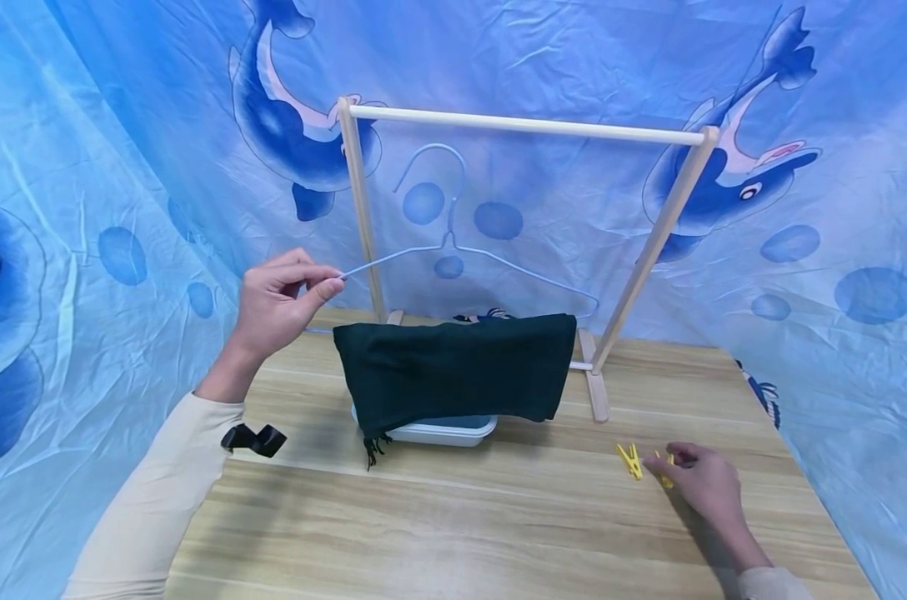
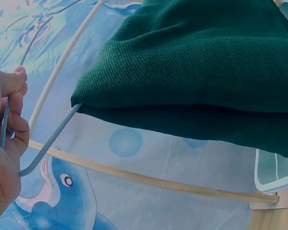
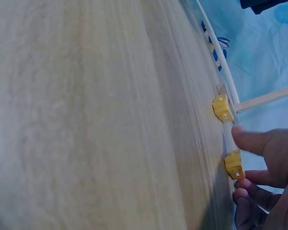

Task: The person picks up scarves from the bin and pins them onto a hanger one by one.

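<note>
My left hand (image 1: 281, 304) pinches a light blue wire clothes hanger (image 1: 513, 265) by its left shoulder, holding it up in front of the wooden rack. A dark green fringed scarf (image 1: 457, 367) is draped over the hanger's lower bar; in the left wrist view the scarf (image 2: 197, 67) hangs folded beside the hand. On the table at the right, my right hand (image 1: 703, 483) reaches around one yellow clothespin (image 3: 234, 165). Its thumb stands apart from that pin, while a finger is right at the pin's lower end. A second yellow clothespin (image 1: 629, 461) lies just left of this hand.
The wooden drying rack (image 1: 528, 125) stands at the back, its white top rail above the hanger. A white tub (image 1: 453, 432) sits beneath the scarf, partly covered by it. A blue curtain (image 1: 859, 208) with dolphins surrounds the wooden table (image 1: 453, 525).
</note>
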`<state>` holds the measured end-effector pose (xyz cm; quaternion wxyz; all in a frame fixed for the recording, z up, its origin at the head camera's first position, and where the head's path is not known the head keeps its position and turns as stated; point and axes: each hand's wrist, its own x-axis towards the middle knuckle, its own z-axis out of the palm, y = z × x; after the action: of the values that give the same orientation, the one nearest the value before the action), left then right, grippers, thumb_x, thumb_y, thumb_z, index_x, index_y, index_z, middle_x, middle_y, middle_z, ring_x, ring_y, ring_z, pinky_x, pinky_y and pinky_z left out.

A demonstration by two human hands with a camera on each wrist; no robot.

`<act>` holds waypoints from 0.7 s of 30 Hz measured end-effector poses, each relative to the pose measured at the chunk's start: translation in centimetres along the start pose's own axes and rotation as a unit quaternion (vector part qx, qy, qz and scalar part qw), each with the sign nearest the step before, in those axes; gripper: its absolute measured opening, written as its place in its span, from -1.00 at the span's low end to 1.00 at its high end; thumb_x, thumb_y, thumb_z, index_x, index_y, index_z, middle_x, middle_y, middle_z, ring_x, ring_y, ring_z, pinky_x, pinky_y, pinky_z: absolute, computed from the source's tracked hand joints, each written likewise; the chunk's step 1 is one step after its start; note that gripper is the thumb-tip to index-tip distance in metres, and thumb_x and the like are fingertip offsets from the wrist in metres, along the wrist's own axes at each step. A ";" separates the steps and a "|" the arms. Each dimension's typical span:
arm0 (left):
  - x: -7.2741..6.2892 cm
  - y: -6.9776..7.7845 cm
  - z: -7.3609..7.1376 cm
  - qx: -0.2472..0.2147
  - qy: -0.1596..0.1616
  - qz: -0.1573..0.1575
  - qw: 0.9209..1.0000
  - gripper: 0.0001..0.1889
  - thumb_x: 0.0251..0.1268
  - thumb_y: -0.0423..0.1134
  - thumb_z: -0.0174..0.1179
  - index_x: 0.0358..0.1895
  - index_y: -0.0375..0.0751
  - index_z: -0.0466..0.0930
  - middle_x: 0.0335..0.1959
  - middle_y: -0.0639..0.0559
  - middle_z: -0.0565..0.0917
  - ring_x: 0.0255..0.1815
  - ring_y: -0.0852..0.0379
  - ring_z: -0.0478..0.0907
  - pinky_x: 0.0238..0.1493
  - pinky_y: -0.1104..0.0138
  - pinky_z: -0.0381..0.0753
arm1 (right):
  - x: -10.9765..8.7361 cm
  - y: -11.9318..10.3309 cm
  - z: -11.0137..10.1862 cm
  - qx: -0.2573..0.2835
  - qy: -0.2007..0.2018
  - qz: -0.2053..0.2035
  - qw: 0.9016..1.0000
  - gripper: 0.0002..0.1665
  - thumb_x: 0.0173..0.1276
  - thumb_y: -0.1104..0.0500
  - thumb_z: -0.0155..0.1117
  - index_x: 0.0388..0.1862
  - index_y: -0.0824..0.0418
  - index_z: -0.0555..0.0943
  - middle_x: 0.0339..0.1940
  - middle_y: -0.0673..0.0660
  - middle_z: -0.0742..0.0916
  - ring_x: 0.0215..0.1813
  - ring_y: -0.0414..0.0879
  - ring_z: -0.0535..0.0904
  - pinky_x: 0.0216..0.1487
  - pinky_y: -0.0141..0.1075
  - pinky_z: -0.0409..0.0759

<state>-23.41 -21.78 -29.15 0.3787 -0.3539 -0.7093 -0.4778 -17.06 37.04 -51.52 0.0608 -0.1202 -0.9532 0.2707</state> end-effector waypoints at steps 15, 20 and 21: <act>-0.3 0.0 -0.2 0.001 0.001 0.003 1.000 -0.87 0.03 -0.67 0.42 -0.34 -0.46 0.79 -0.56 -0.07 0.57 -0.54 0.27 0.29 -0.56 0.46 0.07 | -0.2 -0.2 -0.8 -0.006 -0.016 -0.076 0.997 -0.41 0.46 0.04 0.32 0.20 0.52 0.58 -0.07 0.46 0.73 -0.08 0.29 0.69 -0.08 0.17 0.61; -0.3 -0.1 -0.2 0.003 -0.001 0.006 1.000 -0.86 0.02 -0.67 0.42 -0.35 -0.45 0.79 -0.56 -0.07 0.57 -0.55 0.27 0.28 -0.56 0.46 0.07 | -0.4 -0.9 -1.4 0.011 0.021 -0.117 0.993 -0.48 0.42 0.10 0.40 0.14 0.50 0.62 -0.15 0.41 0.74 -0.20 0.18 0.71 -0.27 -0.04 0.66; -0.3 -0.1 -0.2 0.003 -0.001 0.006 1.000 -0.86 0.02 -0.67 0.42 -0.35 -0.46 0.79 -0.56 -0.07 0.57 -0.55 0.27 0.28 -0.56 0.46 0.07 | -0.4 -1.1 -1.6 0.013 0.030 -0.125 0.992 -0.48 0.41 0.09 0.41 0.14 0.49 0.63 -0.16 0.39 0.75 -0.21 0.16 0.71 -0.30 -0.11 0.65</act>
<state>-23.29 -21.98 -29.42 0.3815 -0.3579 -0.7090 -0.4731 -16.61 36.82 -49.59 0.1239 -0.0074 -0.9548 0.2701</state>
